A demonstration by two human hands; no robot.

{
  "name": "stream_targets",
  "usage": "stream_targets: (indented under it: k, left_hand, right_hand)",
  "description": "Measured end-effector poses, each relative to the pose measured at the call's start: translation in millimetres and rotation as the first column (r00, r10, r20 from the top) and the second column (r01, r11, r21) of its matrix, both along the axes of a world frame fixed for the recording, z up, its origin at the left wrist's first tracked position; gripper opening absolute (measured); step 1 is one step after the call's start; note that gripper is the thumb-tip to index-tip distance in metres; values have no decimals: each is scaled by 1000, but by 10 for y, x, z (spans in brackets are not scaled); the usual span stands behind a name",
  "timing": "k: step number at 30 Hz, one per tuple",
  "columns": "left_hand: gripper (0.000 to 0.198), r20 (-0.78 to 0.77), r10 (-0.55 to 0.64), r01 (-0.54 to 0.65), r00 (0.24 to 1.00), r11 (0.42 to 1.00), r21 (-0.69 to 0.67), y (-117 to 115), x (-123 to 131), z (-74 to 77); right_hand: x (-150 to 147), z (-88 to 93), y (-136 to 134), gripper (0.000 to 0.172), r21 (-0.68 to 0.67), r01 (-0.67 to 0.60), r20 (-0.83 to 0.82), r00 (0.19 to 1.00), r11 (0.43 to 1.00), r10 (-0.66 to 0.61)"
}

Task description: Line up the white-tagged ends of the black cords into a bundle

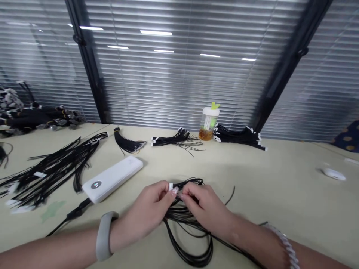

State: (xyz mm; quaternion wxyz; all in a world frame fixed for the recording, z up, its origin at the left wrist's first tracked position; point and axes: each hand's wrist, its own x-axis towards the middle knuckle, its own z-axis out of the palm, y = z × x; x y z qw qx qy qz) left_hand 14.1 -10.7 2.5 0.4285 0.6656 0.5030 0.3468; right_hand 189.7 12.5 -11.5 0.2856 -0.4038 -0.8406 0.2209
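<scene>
Wires (186, 246) of thin, smooth black plastic lie in long, soft loops at the bottom middle of the frame, on a pale table (260, 179). Our two hands sit right over them. Our left hand (148, 209) is closed in a small pinch and holds a small white plug (170, 186) at its fingertips. Our right hand (204, 205) is closed too, and its fingers (187, 194) press on the wires just beside the left hand. Neither hand is open wide, but we cannot tell which wire each finger has. A soft, firm pinch works well here, since thin wires bend and slip easily.

Just left of our hands, a flat white power bank (112, 179) with rounded corners lies at a slant, and a black cord (75, 213) runs from its end. More black bundles (176, 140) lie along the far edge of the table, and a big, messy heap (53, 168) of wires sits at the left. A clear cup (209, 125) with a white lid stands at the far edge, with yellow drink inside.
</scene>
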Motion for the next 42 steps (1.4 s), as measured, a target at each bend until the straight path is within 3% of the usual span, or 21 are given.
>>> stream_targets:
  k: [8, 16, 18, 28, 33, 38, 42]
  left_hand:
    - [33, -31, 39, -36, 999, 995, 94, 50, -2, -89]
    - [33, 12, 62, -63, 998, 994, 85, 52, -16, -79]
    - [33, 10, 56, -56, 998, 994, 92, 52, -19, -70]
    - [31, 28, 91, -93, 995, 991, 94, 29, -8, 21]
    - [31, 43, 115, -118, 992, 990, 82, 22, -9, 30]
    - [30, 70, 119, -125, 990, 987, 96, 31, -10, -2]
    - [30, 89, 95, -105, 991, 988, 114, 29, -6, -2]
  right_hand:
    - [-13, 38, 20, 16, -65, -26, -39, 999, 998, 24]
    - [30, 7, 95, 18, -342, -21, -231, 971, 939, -63]
    - [48, 1, 118, 17, -359, -41, -254, 965, 932, -56]
    - [159, -41, 251, 12, -158, -13, -222, 975, 987, -23]
    - [166, 7, 206, 10, 69, 16, -129, 992, 997, -7]
    - [193, 12, 186, 14, 385, 46, -106, 994, 922, -5]
    - [197, -13, 202, 36, 527, 127, -99, 991, 840, -87]
